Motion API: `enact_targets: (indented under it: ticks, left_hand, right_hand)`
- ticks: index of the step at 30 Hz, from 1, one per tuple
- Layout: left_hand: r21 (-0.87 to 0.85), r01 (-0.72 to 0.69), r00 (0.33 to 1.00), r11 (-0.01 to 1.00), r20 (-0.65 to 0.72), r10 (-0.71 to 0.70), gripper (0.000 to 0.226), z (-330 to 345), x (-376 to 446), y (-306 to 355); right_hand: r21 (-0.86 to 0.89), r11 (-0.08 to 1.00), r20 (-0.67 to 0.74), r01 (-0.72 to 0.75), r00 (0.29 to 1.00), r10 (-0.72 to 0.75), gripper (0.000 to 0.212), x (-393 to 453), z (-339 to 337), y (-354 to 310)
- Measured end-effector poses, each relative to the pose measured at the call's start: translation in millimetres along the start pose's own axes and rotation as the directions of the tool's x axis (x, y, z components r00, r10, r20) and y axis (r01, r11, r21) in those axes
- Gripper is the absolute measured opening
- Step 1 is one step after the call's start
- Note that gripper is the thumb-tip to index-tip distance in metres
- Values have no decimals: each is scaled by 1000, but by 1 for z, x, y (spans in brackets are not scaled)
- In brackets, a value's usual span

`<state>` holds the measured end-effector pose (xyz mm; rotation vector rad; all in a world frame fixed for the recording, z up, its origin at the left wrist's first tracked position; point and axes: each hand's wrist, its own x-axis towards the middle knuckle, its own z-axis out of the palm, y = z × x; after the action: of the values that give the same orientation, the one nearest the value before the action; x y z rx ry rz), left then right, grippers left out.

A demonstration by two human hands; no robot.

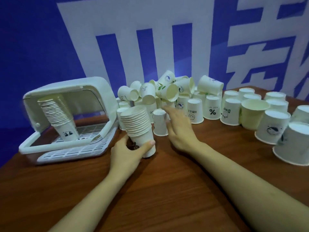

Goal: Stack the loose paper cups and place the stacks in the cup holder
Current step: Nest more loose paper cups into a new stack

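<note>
Head view: looking forward and down across a brown wooden surface (pixel 167 190) set against a blue and white wall (pixel 50 39).
Left hand (pixel 128 151): I am gripping the bottom cup of an upside-down stack (pixel 138 128), thumb and fingers curled round it, its base resting on the surface.
Right hand (pixel 179 124): I am reaching forward with fingers relaxed and holding nothing, just beside a single inverted cup (pixel 160 122); the fingertips are blurring.
Cup holder (pixel 66 118): sitting at the left with its lid raised, an earlier stack (pixel 58 114) leaning inside on the slotted tray.
Loose cups (pixel 167 91): lying heaped at the back; more are standing upside down in rows toward the right edge, one upright cup (pixel 252 113) among them.
Open room: bare wood is stretching between my forearms and the near edge.
</note>
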<state>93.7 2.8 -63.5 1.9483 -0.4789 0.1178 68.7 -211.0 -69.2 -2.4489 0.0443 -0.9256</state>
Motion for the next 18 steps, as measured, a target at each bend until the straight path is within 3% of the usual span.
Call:
enact_targets:
  ticks: [4, 6, 9, 11, 14, 16, 18]
  left_hand:
    - [-3, -2, 1000, 1000, -4, 2, 41, 5, 1, 0]
    - [-14, 2, 1000, 1000, -2, -2, 42, 5, 1, 1]
    - [-41, 28, 1000, 999, 5, -28, 42, 5, 5, -2]
    - [-57, 41, 999, 997, 5, -41, 54, 5, 7, -4]
    - [-39, 33, 999, 999, 21, -33, 57, 4, 7, -5]
    - [-23, 6, 1000, 1000, 29, -5, 58, 4, 6, -5]
    - [-13, -13, 999, 1000, 31, 13, 57, 5, 6, -6]
  right_hand:
    - [-166, 978, 188, 124, 978, -92, 58, 0, 9, 5]
    - [-198, 974, 149, 112, 985, -83, 63, -1, 8, 4]
    - [-234, 972, -24, 31, 999, -38, 63, 0, 1, -3]
    - [-178, 983, -96, -32, 995, 15, 50, 4, -4, -3]
    - [9, 993, -83, -115, 990, 115, 40, 5, -12, -4]
    - [67, 991, -73, -119, 990, 124, 50, 3, -15, -9]
    - [74, 985, -12, -158, 987, 159, 74, 3, -22, -15]
